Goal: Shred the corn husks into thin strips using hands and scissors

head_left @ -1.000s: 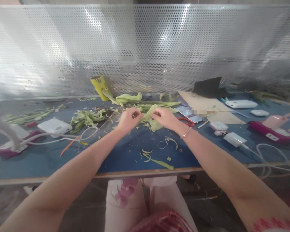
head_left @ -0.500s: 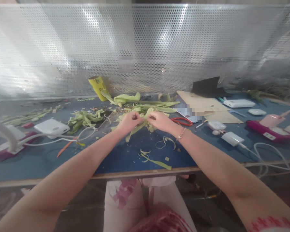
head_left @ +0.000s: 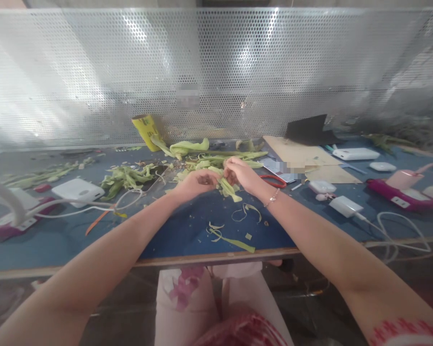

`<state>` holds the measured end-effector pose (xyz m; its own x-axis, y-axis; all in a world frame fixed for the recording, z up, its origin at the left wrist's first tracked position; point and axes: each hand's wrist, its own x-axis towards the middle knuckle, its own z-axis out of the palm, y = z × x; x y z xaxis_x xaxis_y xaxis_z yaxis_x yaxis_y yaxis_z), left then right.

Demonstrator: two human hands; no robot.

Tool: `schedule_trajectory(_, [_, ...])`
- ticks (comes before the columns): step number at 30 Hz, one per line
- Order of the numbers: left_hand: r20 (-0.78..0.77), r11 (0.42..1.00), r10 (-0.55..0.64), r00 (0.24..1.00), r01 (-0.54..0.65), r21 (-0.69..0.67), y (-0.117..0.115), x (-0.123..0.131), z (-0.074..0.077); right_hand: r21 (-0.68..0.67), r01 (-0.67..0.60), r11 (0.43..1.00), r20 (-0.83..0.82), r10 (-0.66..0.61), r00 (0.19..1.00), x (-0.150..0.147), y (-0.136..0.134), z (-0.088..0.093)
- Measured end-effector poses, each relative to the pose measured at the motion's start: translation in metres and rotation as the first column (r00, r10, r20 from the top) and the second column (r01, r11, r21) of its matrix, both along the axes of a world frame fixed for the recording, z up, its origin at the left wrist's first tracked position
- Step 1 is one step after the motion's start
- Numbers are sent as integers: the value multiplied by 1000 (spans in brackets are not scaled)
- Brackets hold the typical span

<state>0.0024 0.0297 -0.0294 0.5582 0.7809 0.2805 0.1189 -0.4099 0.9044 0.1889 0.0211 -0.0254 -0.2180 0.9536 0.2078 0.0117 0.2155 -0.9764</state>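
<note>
At the middle of the blue table, my left hand (head_left: 201,183) and my right hand (head_left: 237,174) work close together. A pale green leafy stem (head_left: 230,187) lies between them, its lower end pointing toward me. The fingers of both hands are closed on it, though the exact grip is partly hidden. Behind the hands stretches a pile of green stems and leaves (head_left: 216,156), with one large leaf (head_left: 190,147) at the back. Nearer to me lie thin peeled strips (head_left: 240,244) and a curled fibre (head_left: 250,211).
To the left are another heap of leaves (head_left: 128,179), a white power bank (head_left: 78,191) and cables. A yellow tube (head_left: 146,132) leans at the back. On the right are red-handled scissors (head_left: 274,181), cardboard (head_left: 303,151), a white charger (head_left: 346,206) and a magenta power strip (head_left: 400,197).
My right hand has lifted slightly and turned, and my left hand has shifted a little right and down. The stem between them now hangs more plainly toward me.
</note>
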Motion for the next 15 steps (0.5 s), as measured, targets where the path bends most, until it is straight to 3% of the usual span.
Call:
schedule_trajectory(8, [-27, 971, 144, 989, -136, 196, 2, 1, 0, -165, -77, 983, -168, 49, 985, -4, -5, 2])
schedule_trajectory(15, [-41, 979, 118, 992, -109, 170, 0, 2, 1, -219, -116, 969, -161, 81, 984, -7, -7, 2])
